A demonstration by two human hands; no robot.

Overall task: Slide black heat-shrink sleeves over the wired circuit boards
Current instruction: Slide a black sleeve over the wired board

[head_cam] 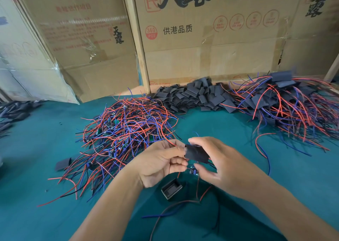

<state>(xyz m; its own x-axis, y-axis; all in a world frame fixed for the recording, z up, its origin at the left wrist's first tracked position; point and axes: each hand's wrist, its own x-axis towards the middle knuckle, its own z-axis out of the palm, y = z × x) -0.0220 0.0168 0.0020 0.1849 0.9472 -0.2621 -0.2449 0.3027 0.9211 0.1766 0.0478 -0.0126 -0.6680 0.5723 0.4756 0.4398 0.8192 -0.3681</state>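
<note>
A flat black heat-shrink sleeve is held between both hands above the green table. My left hand pinches its left edge, with red and black wires running through the fingers. My right hand grips the sleeve's right side between thumb and fingers. Just below the sleeve a small green circuit board shows between the hands; its wires trail down toward me. Which hand holds the board I cannot tell.
A heap of unsleeved wired boards lies left of centre. Loose black sleeves are piled at the back. Sleeved boards with wires are heaped at right. An open black sleeve lies below my hands. Cardboard boxes wall the back.
</note>
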